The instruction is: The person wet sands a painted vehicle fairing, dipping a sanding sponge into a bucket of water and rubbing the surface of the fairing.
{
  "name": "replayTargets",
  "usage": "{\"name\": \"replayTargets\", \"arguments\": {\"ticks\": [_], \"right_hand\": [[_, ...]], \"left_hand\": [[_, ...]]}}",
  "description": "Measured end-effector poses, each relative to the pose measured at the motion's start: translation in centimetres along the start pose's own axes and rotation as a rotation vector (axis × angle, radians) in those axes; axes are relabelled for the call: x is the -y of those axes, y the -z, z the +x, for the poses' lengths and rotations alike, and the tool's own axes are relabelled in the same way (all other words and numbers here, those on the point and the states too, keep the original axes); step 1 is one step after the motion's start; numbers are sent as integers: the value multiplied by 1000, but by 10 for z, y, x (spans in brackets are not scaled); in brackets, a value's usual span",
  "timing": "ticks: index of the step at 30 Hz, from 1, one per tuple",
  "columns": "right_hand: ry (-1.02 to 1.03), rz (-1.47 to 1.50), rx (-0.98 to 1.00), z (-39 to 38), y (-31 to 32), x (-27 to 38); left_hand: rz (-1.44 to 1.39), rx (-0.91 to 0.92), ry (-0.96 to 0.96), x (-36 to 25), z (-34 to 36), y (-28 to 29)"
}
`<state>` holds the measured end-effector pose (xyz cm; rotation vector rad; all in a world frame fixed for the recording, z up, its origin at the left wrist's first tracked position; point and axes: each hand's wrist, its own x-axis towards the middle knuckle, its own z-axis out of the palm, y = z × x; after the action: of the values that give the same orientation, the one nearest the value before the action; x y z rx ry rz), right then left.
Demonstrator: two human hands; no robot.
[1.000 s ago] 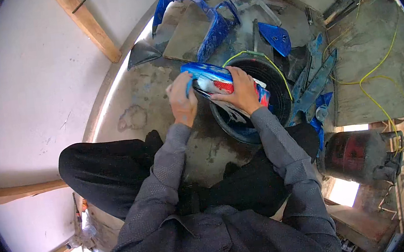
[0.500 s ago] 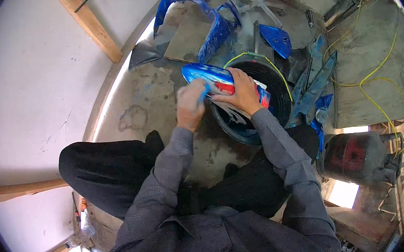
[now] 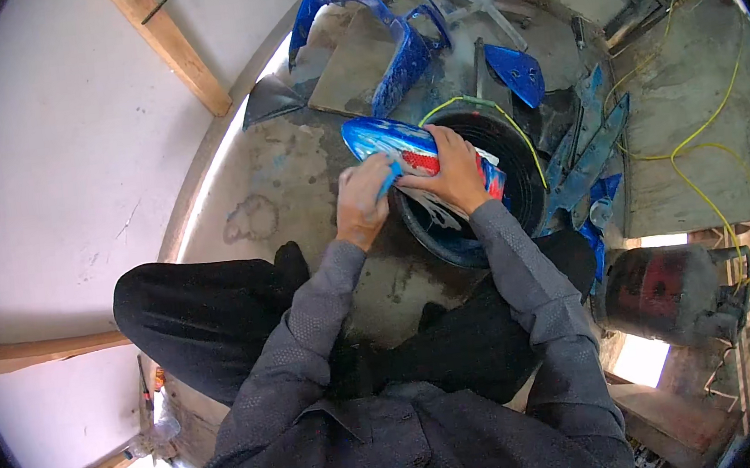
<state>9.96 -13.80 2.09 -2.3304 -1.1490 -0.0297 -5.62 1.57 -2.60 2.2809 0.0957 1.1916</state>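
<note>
Panel [image 3: 412, 152] atop tub [image 3: 516, 183], both hands [image 3: 362, 201] on it.

Both hands, left hand [image 3: 361, 206] and right hand [image 3: 447, 172], grip a blue panel [image 3: 384, 142] over a black tyre [image 3: 498, 143].
</note>
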Motion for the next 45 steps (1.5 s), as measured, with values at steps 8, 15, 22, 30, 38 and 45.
{"name": "replayTargets", "arguments": {"ticks": [8,15,22,30,38,45], "right_hand": [[41,-57,-59,-3,2,9],[42,-45,-64,-2,3,7],[36,-51,-64,-3,3,7],[29,-37,-60,-2,4,7],[2,-47,-37,-1,3,13],[27,-54,-57,-3,2,5]], "left_hand": [[36,-124,56,0,7,6],[42,-136,112,-7,10,4],[100,-191,176,3,16,10],[51,-134,198,-11,9,8],[79,-162,276,-7,17,7],[137,-57,221,-6,13,14]]}}
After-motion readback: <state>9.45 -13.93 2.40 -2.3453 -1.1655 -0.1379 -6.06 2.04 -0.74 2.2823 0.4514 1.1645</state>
